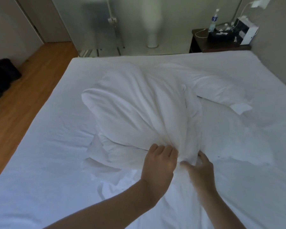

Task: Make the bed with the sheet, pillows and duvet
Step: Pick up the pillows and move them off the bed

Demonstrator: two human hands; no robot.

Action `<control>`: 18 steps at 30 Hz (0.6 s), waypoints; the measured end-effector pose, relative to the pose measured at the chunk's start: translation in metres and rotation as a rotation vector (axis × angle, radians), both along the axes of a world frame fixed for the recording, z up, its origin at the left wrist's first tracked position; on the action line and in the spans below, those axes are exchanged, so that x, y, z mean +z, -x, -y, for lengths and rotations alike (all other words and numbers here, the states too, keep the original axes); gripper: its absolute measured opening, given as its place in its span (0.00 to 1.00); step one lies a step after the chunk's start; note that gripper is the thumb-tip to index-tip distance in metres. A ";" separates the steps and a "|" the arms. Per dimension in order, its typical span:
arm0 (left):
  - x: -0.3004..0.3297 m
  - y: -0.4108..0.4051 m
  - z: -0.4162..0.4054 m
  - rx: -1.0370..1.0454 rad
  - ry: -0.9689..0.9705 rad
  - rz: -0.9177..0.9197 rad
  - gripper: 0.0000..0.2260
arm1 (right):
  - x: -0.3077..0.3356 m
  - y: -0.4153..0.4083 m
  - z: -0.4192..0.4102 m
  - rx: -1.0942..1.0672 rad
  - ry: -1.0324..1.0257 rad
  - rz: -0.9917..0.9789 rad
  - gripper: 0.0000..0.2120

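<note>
Wide bed covered by a smooth white fitted sheet (40,162), creased lightly near the middle. On it, centre, a plump white fabric pillow (135,113) in a wrinkled white case, lying at a slant, its near corner gathered into a bunch of cloth. Left hand (158,162) curled over that bunched corner from the left, fingers (165,150) close together and bent into the fabric, gripping it. Right hand (200,169) meeting the same bunch from the right, thumb (186,165) and fingers pinching the loose end of the case; somewhat blurred, so finer finger positions cannot be told. Both hands nearly touching, the gathered cloth between them. Both forearms bare, reaching in from the bottom edge.

Behind and to the right, a second white pillow (218,90) lying flat on the sheet, its case flap sticking out at the near right end, partly overlapped by the first pillow. Loose white cloth rumpled on the sheet just below the left wrist.

Beyond the bed's far corner, a dark wooden bedside table (198,45) carrying a clear plastic water bottle (213,20), a black box and white cables. Warm brown wooden floor (23,90) along the left side, with a black bag (2,75) against the wall.
</note>
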State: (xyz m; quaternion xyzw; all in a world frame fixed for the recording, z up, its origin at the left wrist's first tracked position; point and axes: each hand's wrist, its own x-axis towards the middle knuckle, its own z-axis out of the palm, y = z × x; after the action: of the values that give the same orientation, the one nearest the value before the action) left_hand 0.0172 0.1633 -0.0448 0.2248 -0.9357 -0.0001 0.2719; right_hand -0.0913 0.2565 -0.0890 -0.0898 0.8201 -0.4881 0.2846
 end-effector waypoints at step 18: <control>-0.044 -0.020 0.022 -0.008 0.030 0.594 0.18 | -0.017 0.016 0.092 0.249 -0.417 -0.040 0.48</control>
State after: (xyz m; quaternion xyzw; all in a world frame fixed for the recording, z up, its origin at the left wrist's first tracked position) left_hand 0.0372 0.1417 -0.0887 0.2073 -0.9751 0.0783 -0.0106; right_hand -0.1074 0.1645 -0.1055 -0.1392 0.8913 -0.2675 0.3387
